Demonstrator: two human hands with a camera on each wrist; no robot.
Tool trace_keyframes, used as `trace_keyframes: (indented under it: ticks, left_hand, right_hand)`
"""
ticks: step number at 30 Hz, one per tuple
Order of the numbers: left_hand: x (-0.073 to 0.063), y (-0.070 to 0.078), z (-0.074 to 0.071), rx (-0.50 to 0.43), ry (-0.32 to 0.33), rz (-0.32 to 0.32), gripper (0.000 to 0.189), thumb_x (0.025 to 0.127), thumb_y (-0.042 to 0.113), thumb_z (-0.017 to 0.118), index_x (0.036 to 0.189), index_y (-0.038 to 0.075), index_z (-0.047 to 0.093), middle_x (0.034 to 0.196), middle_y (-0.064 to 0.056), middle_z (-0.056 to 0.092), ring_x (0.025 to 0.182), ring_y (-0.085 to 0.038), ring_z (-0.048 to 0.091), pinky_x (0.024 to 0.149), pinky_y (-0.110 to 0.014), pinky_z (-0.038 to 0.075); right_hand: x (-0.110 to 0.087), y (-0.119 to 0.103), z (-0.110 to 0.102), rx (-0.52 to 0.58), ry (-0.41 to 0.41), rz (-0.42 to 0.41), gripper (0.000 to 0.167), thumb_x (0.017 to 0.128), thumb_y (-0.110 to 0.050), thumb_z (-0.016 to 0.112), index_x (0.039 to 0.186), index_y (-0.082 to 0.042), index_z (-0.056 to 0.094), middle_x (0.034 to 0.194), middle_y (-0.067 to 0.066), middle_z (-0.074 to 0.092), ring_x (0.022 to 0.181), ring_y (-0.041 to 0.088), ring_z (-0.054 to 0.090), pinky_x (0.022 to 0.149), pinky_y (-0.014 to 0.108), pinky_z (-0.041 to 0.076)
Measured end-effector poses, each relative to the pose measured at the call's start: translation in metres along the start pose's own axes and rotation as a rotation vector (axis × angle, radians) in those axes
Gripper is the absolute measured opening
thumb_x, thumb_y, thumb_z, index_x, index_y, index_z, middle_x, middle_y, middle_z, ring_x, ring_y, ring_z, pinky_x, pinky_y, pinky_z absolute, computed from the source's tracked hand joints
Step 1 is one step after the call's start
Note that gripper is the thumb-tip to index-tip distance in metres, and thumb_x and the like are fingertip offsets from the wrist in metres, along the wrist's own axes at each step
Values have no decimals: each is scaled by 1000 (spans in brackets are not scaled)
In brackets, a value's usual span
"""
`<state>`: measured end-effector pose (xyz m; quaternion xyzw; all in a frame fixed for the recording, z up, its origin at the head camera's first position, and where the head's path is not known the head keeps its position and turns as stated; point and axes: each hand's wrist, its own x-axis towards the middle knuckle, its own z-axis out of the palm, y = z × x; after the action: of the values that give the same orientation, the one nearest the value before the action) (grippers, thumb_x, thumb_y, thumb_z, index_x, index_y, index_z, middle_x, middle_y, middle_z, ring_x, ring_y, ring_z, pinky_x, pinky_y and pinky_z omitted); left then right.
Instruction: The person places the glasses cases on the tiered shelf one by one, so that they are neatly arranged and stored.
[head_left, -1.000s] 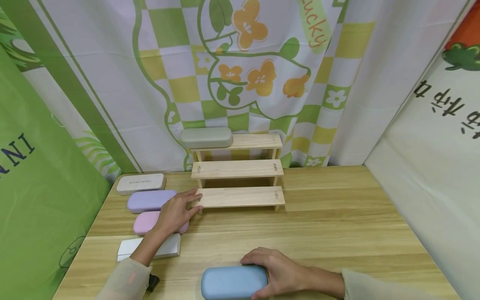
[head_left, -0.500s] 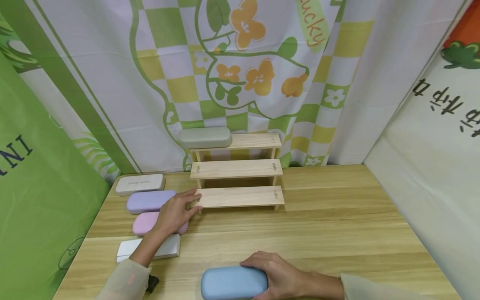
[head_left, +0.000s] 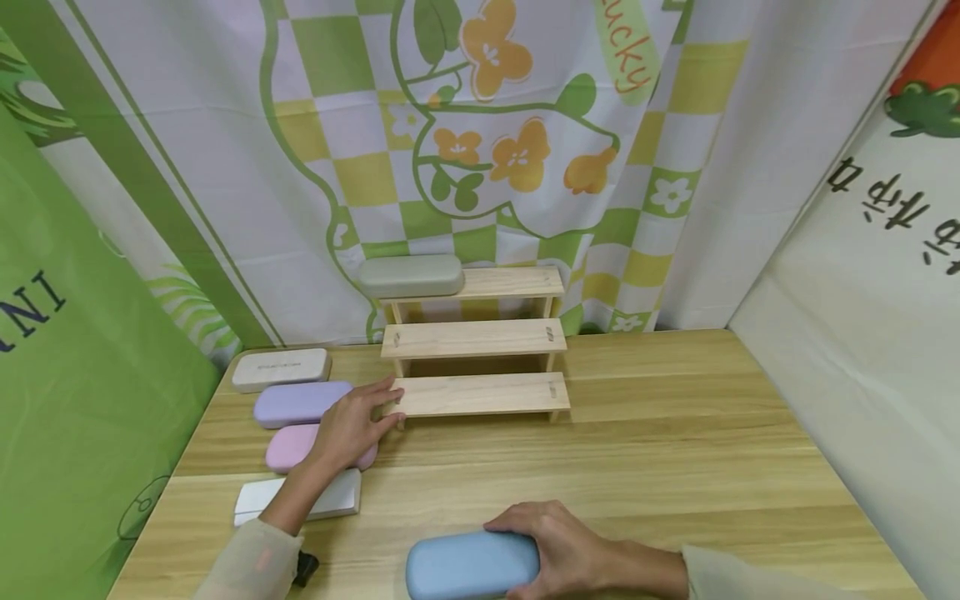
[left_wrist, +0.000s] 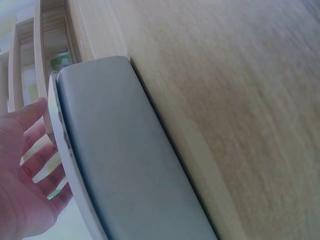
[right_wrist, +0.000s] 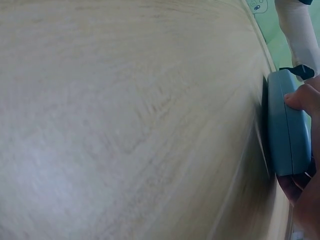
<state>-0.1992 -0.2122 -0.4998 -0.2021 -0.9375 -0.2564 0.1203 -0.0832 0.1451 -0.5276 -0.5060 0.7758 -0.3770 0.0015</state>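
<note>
My right hand (head_left: 562, 546) grips the right end of a light-blue glasses case (head_left: 468, 567) near the front of the table; the right wrist view shows the thumb along the seam of the blue case (right_wrist: 288, 125). My left hand (head_left: 352, 429) rests at the left end of the lowest step of a wooden three-step rack (head_left: 480, 393), fingers extended over the board and thumb at its front corner. It reaches over a pink case (head_left: 292, 446), partly hidden by the wrist. On the top step lies a grey-green glasses case (head_left: 412, 275).
Along the table's left side lie a cream case (head_left: 281, 367), a lilac case (head_left: 296, 403) and a white case (head_left: 333, 496) under the left forearm. A small black object (head_left: 305, 568) shows beside the left sleeve. A patterned curtain (head_left: 510, 167) hangs behind the rack.
The blue case and my right hand have shifted very slightly to the right. My left hand stays on the rack's lowest step.
</note>
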Motion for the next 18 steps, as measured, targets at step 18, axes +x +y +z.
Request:
trace_keyframes:
  ticks: [18]
  left_hand:
    - [-1,1,-1,-7,-16,-10,45,90,28,86,130,10,77,147,-14,64,130,-41,64,91,-60,59]
  right_hand:
    - [6,11,-25,-13,-15,12,66,78,-30,93,133,-4,69,124,2,75,111,11,72,92,20,57]
